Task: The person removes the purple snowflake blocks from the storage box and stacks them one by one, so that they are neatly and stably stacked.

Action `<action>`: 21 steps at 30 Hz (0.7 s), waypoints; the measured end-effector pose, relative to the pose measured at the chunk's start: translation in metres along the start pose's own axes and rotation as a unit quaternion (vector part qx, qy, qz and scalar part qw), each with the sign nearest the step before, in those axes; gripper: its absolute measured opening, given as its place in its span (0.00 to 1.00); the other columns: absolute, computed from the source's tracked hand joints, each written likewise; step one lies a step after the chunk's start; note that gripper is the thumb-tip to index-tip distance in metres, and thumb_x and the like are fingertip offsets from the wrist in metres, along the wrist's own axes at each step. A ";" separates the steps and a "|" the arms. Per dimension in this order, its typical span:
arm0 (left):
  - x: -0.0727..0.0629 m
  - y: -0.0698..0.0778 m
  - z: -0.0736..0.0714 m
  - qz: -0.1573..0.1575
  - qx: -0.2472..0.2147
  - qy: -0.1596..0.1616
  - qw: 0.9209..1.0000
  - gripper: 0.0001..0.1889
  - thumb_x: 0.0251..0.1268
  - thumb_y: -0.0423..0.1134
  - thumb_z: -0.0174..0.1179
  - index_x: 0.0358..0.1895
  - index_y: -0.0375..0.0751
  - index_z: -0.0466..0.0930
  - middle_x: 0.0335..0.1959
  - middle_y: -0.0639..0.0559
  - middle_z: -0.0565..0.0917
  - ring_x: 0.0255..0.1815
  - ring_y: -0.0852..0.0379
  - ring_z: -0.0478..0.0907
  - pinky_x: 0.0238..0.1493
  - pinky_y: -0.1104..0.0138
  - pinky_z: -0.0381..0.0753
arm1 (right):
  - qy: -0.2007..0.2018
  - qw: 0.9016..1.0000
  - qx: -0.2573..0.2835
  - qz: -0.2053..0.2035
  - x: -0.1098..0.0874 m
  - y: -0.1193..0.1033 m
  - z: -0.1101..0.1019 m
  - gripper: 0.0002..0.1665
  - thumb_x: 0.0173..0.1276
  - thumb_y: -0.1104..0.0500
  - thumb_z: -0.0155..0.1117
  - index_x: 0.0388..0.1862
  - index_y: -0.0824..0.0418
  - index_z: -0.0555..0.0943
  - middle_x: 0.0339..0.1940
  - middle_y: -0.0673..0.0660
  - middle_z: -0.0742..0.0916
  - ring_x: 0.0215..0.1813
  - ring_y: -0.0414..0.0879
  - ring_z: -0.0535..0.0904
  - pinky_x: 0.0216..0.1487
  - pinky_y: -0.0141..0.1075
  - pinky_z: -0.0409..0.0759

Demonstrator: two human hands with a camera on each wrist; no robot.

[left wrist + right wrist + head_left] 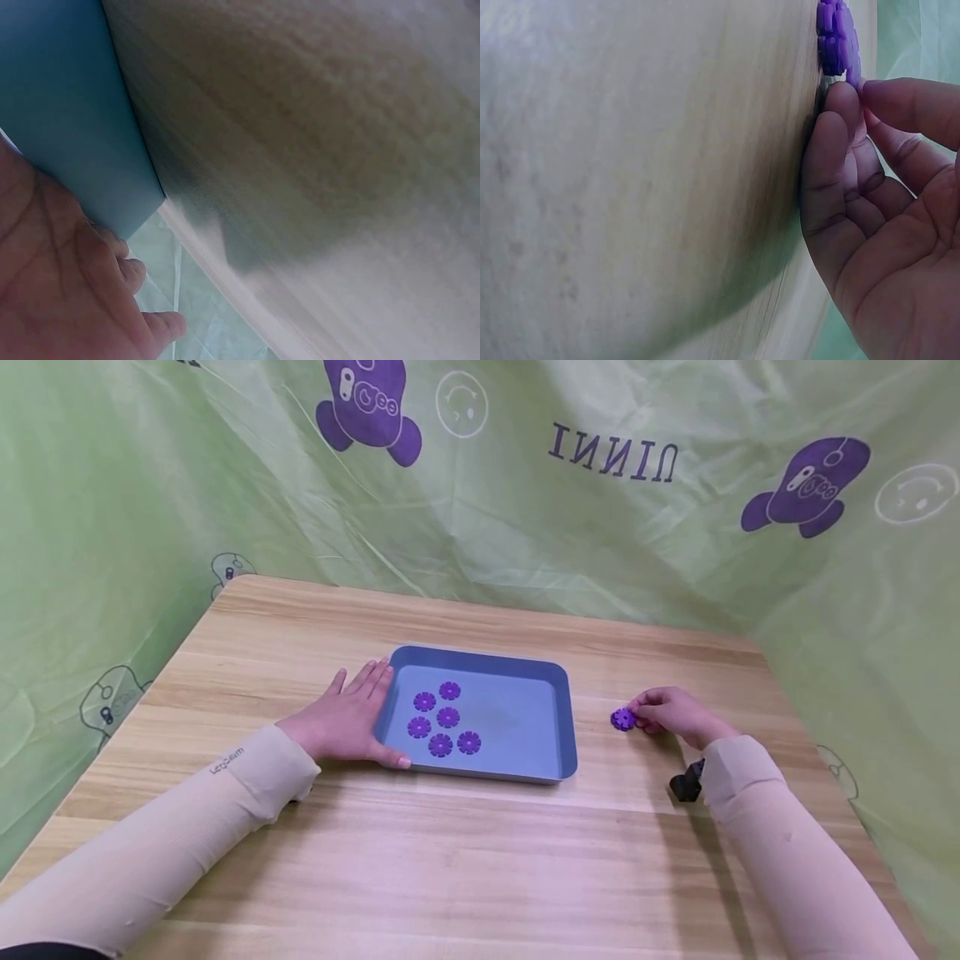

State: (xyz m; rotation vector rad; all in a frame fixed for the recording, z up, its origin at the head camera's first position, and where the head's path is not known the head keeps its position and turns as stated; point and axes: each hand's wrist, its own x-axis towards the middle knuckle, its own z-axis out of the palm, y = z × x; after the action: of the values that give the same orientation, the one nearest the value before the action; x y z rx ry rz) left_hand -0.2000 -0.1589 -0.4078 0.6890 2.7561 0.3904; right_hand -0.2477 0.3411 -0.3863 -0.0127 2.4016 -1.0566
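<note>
A blue-grey tray point(517, 718) lies on the table with several purple notched discs point(448, 717) spread over its left half. My left hand point(348, 714) rests along the tray's left side, fingers straight at the far corner and thumb by the near rim. In the left wrist view its palm point(60, 255) lies against the tray's outer wall point(75, 112). To the right of the tray, my right hand point(675, 712) pinches a purple notched disc point(622, 719) between thumb and fingertips. The right wrist view shows this disc point(853, 49) close against other purple discs point(828, 37) at the tabletop.
The wood-grain table point(480, 860) reaches toward a green printed curtain point(562, 527) at the back and sides. A small black device point(686, 783) shows at the right wrist, by the sleeve cuff.
</note>
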 end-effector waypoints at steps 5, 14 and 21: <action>0.000 -0.001 0.000 -0.003 0.002 -0.001 1.000 0.77 0.45 0.81 0.65 0.81 0.22 0.38 0.83 0.30 0.38 0.84 0.34 0.34 0.77 0.35 0.33 | -0.003 1.000 -0.009 0.000 0.001 -0.003 0.000 0.16 0.82 0.67 0.50 0.56 0.80 0.76 0.41 0.56 0.84 0.40 0.42 0.77 0.42 0.31 0.82; 0.002 -0.002 0.000 -0.001 0.012 -0.007 1.000 0.77 0.47 0.81 0.64 0.80 0.22 0.37 0.83 0.30 0.38 0.84 0.34 0.35 0.77 0.35 0.34 | -0.003 1.000 -0.014 -0.001 -0.001 -0.004 0.000 0.16 0.81 0.67 0.53 0.57 0.80 0.76 0.45 0.59 0.85 0.41 0.42 0.79 0.43 0.31 0.83; 0.002 -0.002 -0.001 -0.001 0.012 -0.009 1.000 0.77 0.46 0.82 0.63 0.80 0.22 0.37 0.83 0.30 0.38 0.83 0.34 0.34 0.76 0.34 0.33 | -0.003 1.000 -0.019 0.001 -0.003 -0.006 0.001 0.15 0.81 0.68 0.53 0.56 0.80 0.76 0.46 0.60 0.86 0.41 0.41 0.79 0.43 0.31 0.83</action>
State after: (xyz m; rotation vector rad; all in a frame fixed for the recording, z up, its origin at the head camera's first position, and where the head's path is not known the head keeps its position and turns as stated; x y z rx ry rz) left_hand -0.2022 -0.1597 -0.4079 0.6910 2.7493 0.3510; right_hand -0.2452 0.3367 -0.3815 -0.0271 2.4158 -1.0098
